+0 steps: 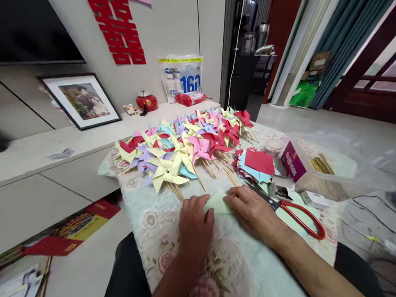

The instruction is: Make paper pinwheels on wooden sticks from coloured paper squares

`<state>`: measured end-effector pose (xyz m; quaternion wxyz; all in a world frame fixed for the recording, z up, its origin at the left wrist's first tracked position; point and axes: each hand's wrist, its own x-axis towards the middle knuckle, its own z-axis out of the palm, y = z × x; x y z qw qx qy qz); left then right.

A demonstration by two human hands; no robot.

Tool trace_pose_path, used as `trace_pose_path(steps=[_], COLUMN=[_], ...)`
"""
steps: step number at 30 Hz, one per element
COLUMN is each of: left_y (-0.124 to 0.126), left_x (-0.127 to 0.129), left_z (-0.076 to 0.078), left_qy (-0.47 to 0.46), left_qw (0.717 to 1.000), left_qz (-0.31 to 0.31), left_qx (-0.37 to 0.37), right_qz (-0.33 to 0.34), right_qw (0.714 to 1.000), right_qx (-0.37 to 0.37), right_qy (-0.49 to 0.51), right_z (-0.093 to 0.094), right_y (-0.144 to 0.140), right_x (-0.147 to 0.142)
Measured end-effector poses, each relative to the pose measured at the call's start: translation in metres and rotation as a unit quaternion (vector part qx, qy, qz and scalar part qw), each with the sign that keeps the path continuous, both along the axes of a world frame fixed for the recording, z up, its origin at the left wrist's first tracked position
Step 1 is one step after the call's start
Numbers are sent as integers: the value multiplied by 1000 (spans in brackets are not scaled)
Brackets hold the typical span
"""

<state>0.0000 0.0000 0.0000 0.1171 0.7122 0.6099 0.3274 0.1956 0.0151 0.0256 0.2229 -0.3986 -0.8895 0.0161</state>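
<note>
A pale green piece of paper [218, 203], folded to a triangle-like shape, lies on the flowered tablecloth between my hands. My left hand [196, 224] holds its left corner, the thumb near the paper's lower edge. Fingers bent and pressed together, my right hand [248, 207] grips the right corner. Just right of that hand lie scissors [286, 204] with red handles, their blades partly open. Beyond my hands is a crowd of paper pinwheels [168, 170] on thin sticks, in yellow, pink, red, purple and blue. A stack of coloured paper squares [258, 162] sits behind my right hand.
To the right, a clear plastic box [340, 178] holds thin sticks [322, 163]. A small open box [282, 192] with dark bits stands near the scissors. Behind the table, a white cabinet [96, 132] carries a framed picture [82, 100] and a red pot [146, 101].
</note>
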Motion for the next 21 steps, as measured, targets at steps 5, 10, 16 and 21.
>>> trace_pose_path(steps=[5,10,16,21], left_y=[0,-1,-5,-13], left_x=[-2,-1,1,3], left_z=[2,0,-1,2], left_qy=[6,3,49,104], left_qw=[1000,999,994,985], left_qz=[-4,-14,-18,-63], left_qx=[10,44,98,123], right_qz=[9,-1,-9,-10], right_qw=[999,996,992,992], right_qx=[-26,-59,-72,-75], right_qy=[-41,-69,-102,-104], right_z=[-1,2,7,8], right_y=[-2,-4,-5,-6], right_x=[0,0,-4,-6])
